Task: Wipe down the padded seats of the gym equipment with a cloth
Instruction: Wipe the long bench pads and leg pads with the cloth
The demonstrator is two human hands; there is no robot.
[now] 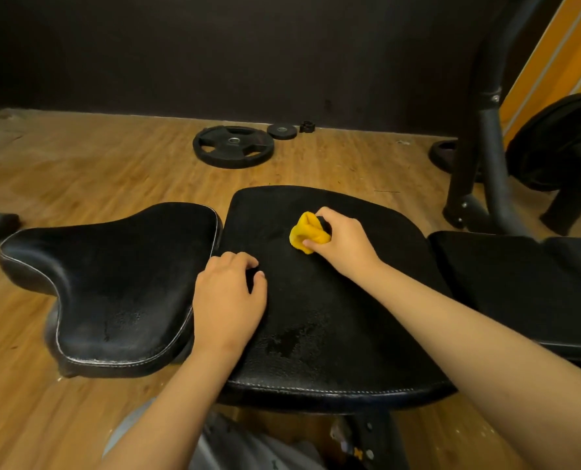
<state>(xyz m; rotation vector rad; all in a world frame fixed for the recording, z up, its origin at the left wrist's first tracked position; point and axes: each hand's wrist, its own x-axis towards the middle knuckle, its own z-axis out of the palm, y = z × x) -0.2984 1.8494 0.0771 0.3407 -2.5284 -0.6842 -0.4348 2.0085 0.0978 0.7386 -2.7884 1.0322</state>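
- On the middle pad (316,300) of the black bench, seen from the head camera, the right hand (345,242) is clenched around a bunched yellow cloth (307,232) and presses it onto the far half of the upholstery.
- The left hand (229,296) holds nothing; it lies knuckles-up with fingers curled at the pad's left edge, right beside the gap to the contoured seat (112,283), apparently bracing the person over the bench.
- A damp-looking patch shows on the near part of the middle pad, and faint speckling on the contoured seat; whether either has been wiped cannot be told.
- Another pad (519,283) continues to the right, partly crossed by the right forearm.
- Judgement on the step: the wipe is under way on the middle pad. It would go best in overlapping straight passes from the far edge toward the stitched near edge, with the cloth opened flatter than its present wad so more fabric meets the vinyl.
- The seam between pads likely collects grime and deserves a pass.
- Beyond the bench, a weight plate (233,146) lies on the wooden floor (78,164), well apart from the work.
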